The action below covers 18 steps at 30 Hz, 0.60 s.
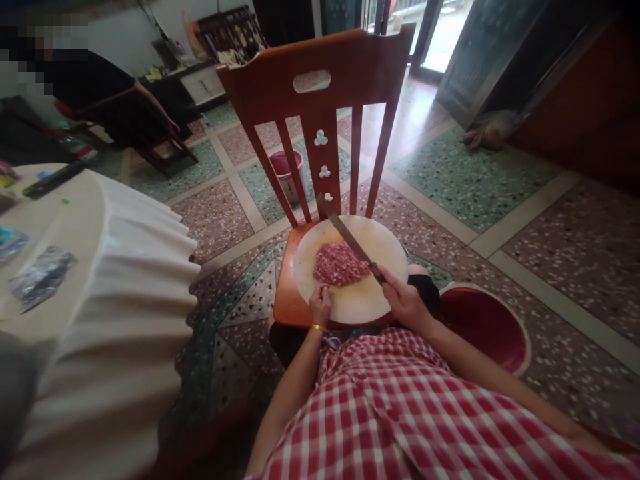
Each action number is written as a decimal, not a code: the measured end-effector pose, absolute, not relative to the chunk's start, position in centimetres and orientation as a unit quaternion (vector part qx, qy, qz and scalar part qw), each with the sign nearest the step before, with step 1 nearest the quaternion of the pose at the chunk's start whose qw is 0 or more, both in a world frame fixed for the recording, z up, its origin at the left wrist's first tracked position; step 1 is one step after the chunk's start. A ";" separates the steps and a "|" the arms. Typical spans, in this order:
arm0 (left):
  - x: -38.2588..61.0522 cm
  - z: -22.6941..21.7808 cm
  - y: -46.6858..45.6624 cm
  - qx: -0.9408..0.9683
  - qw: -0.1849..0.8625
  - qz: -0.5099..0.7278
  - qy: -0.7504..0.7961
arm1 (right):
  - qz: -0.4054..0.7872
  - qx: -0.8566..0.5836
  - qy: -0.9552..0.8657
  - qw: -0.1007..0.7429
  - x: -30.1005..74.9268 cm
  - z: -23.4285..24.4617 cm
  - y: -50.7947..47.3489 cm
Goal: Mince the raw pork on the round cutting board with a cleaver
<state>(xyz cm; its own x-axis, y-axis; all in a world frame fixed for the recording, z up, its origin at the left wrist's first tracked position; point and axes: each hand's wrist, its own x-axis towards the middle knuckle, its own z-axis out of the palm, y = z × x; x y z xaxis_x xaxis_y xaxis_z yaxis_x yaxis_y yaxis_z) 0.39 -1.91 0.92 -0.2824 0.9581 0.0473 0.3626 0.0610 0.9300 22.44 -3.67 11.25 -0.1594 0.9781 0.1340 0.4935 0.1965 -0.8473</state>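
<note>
A heap of minced meat [340,263] lies on a round white cutting board [383,240], which rests on the seat of a wooden chair [289,297]. My right hand [404,298] is closed round the dark handle of a kitchen knife [347,235]. The blade points away and to the left, slanting over the right side of the meat; whether it touches the meat I cannot tell. My left hand [321,305], with a gold-coloured bracelet at the wrist, is curled closed at the board's near left edge, by the meat. Nothing shows in its fingers.
The chair's slatted back [320,80] rises behind the board. A red tub [485,327] stands on the floor at right, and a bucket [287,173] beyond the chair. At left is a cloth-covered table [90,227]; farther back, a person [95,87] sits.
</note>
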 end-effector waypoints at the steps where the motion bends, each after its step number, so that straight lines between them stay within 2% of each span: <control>1: 0.4 1.0 -1.9 0.505 0.321 0.464 0.653 | 0.329 -0.540 -0.691 0.350 22.3 10.8 -3.7; 5: 0.5 1.4 -1.9 0.504 0.322 0.466 0.652 | 0.372 -0.578 -0.677 0.263 22.4 9.2 -3.5; 11: 0.4 1.3 -1.9 0.511 0.322 0.457 0.653 | 0.348 -0.536 -0.693 0.334 22.3 11.2 -3.7; 16: 0.5 1.6 -2.0 0.505 0.319 0.456 0.659 | 0.373 -0.573 -0.684 0.257 22.3 9.6 -3.5; 18: 0.6 1.9 -2.0 0.505 0.320 0.457 0.659 | 0.383 -0.566 -0.680 0.265 22.3 10.3 -3.3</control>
